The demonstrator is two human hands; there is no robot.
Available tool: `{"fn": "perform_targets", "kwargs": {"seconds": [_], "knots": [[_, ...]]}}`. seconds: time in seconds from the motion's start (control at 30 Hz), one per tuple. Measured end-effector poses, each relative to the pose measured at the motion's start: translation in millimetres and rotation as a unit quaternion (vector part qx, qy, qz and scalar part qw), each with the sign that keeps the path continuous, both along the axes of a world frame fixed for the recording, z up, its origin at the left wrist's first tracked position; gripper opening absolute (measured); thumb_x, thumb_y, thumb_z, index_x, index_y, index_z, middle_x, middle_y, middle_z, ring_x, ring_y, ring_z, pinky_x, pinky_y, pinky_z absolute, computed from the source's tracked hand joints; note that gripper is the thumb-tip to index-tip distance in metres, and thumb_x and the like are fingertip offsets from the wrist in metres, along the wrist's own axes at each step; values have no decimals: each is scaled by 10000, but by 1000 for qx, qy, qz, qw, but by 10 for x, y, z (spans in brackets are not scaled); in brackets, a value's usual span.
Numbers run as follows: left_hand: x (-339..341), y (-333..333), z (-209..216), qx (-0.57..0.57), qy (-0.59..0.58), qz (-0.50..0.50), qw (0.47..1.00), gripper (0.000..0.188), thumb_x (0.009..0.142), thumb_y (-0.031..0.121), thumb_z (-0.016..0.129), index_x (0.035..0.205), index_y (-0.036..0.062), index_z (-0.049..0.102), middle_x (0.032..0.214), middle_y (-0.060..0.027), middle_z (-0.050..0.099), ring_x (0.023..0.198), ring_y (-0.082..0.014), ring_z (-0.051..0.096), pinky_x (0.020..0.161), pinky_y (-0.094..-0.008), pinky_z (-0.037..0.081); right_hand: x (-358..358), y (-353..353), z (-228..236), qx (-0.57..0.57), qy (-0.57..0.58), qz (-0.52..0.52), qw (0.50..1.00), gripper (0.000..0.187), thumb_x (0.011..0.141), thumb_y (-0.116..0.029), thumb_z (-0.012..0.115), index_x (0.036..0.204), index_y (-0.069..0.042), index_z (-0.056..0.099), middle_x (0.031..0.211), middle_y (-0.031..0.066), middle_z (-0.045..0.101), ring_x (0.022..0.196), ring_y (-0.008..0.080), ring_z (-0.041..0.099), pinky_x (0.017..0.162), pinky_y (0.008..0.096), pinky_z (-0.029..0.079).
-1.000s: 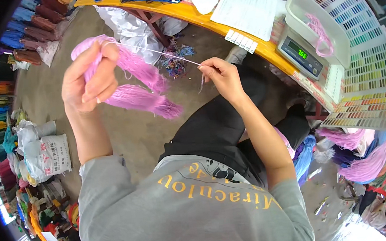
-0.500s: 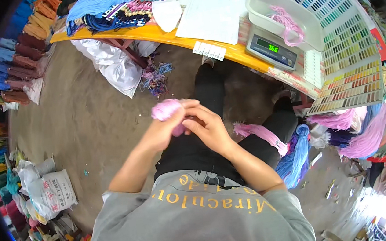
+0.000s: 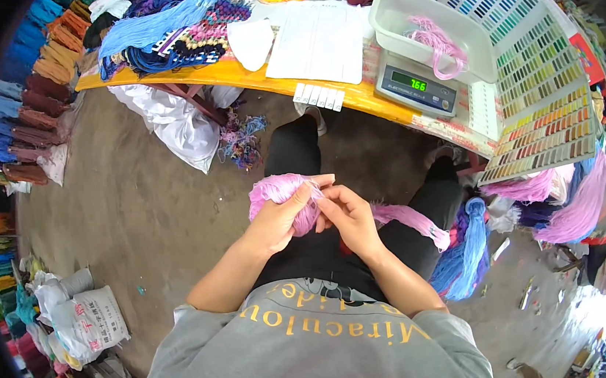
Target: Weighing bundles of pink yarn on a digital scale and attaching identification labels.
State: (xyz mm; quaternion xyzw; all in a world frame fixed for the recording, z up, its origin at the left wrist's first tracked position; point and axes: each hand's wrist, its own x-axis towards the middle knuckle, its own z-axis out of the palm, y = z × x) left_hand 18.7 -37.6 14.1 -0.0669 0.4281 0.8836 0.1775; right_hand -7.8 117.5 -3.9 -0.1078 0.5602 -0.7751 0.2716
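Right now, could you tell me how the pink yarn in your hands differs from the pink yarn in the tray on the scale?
The pink yarn bundle is gathered into a compact wad, held between the left hand and right hand; the pink yarn in the tray lies loose in thin loops, untouched. The held bundle looks thicker and fuller. Both are a similar pink.

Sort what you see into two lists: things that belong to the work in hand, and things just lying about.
In hand:
- left hand
- right hand
- pink thread bundle
- pink skein on the lap

Lying about:
- white sacks
- blue tassels
- colour chart
- white paper sheets
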Motion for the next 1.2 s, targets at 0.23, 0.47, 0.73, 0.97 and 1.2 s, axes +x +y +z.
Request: {"fn": "perform_targets", "kwargs": {"seconds": [0.23,0.47,0.73,0.97,1.2], "knots": [[13,131,22,-88,25,66,994,393,954,275,466,1196,-30,523,1127,-106,578,1007,-157,551,891,-292,437,-13,50,-44,73,31,23,997,83,884,-63,575,928,9,574,771,14,530,581,59,507,531,194,397],[-19,139,-15,-5,-37,99,994,457,945,340,469,1230,-16,496,850,-13,545,783,-95,522,759,-261,437,17,176,-51,7,-45,-32,998,149,940,-146,503,957,-3,538,795,65,587,580,98,551,525,204,420],[7,94,-16,-82,-20,37,996,412,952,319,476,1266,54,510,685,54,444,581,-32,364,519,-183,314,116,216,-11,-124,-265,55,955,239,951,-249,486,953,-13,522,695,22,500,479,75,405,435,190,303],[48,3,35,-156,-31,-66,985,405,895,281,582,1226,50,547,669,46,514,503,-25,403,430,-177,292,143,326,-110,-55,-182,45,981,248,953,-265,480,913,-25,524,742,40,547,514,80,474,457,188,321],[20,44,-23,-239,18,-82,967,270,856,198,640,1077,46,617,701,39,569,553,-33,453,459,-203,332,211,501,-31,-82,-234,149,957,281,955,-293,470,978,-22,539,625,12,506,479,78,445,441,199,347]]}}
